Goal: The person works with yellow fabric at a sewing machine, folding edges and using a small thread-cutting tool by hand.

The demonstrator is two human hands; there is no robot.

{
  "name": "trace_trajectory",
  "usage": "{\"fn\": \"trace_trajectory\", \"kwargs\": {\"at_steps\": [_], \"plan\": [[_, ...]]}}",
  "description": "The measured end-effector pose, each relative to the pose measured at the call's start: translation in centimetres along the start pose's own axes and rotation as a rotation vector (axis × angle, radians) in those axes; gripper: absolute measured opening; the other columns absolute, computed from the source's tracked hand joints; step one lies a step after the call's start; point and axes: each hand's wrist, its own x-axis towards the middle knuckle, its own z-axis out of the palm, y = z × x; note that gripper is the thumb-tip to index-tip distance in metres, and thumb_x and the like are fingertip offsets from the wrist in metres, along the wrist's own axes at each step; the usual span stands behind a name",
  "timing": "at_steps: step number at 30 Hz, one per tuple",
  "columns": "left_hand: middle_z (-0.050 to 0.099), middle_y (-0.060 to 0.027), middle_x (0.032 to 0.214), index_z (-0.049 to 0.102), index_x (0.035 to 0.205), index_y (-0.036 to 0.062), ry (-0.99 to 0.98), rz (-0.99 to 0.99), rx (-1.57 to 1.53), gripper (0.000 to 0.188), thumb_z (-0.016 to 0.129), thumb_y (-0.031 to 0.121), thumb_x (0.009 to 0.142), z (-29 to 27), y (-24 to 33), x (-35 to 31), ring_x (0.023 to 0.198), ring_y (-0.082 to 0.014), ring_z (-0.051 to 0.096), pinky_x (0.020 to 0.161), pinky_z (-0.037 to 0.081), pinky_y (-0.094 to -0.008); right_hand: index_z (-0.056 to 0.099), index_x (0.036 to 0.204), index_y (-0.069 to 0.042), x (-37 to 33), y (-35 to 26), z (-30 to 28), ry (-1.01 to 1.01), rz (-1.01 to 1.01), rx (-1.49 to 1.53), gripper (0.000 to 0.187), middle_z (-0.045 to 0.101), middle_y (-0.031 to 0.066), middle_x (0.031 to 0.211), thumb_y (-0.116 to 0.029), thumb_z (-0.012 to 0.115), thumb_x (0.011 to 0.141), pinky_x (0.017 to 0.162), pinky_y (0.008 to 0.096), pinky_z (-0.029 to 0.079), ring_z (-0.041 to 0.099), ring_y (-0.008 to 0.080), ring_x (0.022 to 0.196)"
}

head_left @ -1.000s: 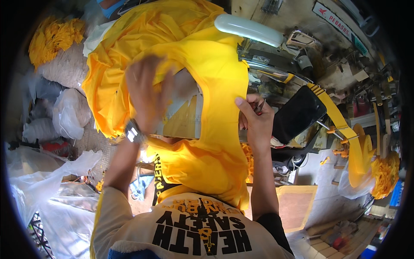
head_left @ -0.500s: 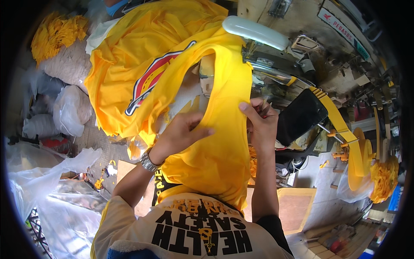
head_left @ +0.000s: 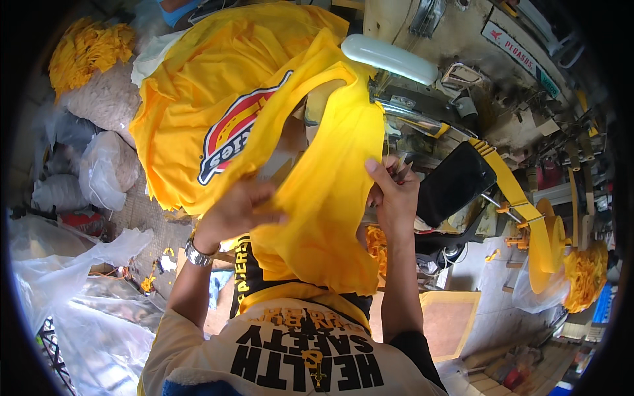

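Observation:
A yellow shirt (head_left: 218, 92) with a red and white printed emblem hangs bunched in front of me, over the sewing machine. My left hand (head_left: 234, 208), with a metal wristwatch, grips a fold of the yellow fabric near its lower middle. My right hand (head_left: 394, 191) pinches the shirt's right edge beside the sewing machine (head_left: 422, 99), and a small dark tool shows between its fingers. The cloth drapes down over my lap and hides the machine's needle area.
A black phone (head_left: 456, 185) leans right of my right hand. Yellow tape (head_left: 522, 204) runs down to a spool (head_left: 551, 247) at the right. Clear plastic bags (head_left: 59, 290) and white sacks (head_left: 105, 168) lie at the left, with a yellow bundle (head_left: 82, 49) at the upper left.
My left hand has come down from high on the shirt to its lower middle, pulling the fabric. The printed emblem has turned into view. My right hand stays at the right edge.

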Motion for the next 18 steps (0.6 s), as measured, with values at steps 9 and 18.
{"fn": "trace_trajectory", "kwargs": {"at_steps": [9,18], "plan": [[0.057,-0.0115,0.122,0.051,0.129,0.0065,0.92,0.174,0.449,0.072,0.08,0.042,0.073,2.4,-0.4,-1.7,0.108,-0.0297,0.053,0.092,0.04,-0.0419,0.061,0.08,-0.001,0.7,0.8,-0.5,-0.067,-0.043,0.046,0.013,0.053,-0.0015,0.06,-0.003,0.072,0.085,0.041,0.0205,0.037,0.043,0.0039,0.043],[0.065,-0.0166,0.096,0.064,0.106,0.0005,1.125,0.222,0.171,0.038,0.059,-0.01,0.07,-2.1,0.3,-2.0,0.087,-0.0308,0.064,0.078,0.05,-0.0361,0.065,0.089,0.003,0.9,0.1,0.1,-0.058,-0.024,0.036,0.008,0.054,-0.0006,0.06,-0.001,0.07,0.085,0.041,0.0218,0.036,0.043,0.0045,0.042]]}}
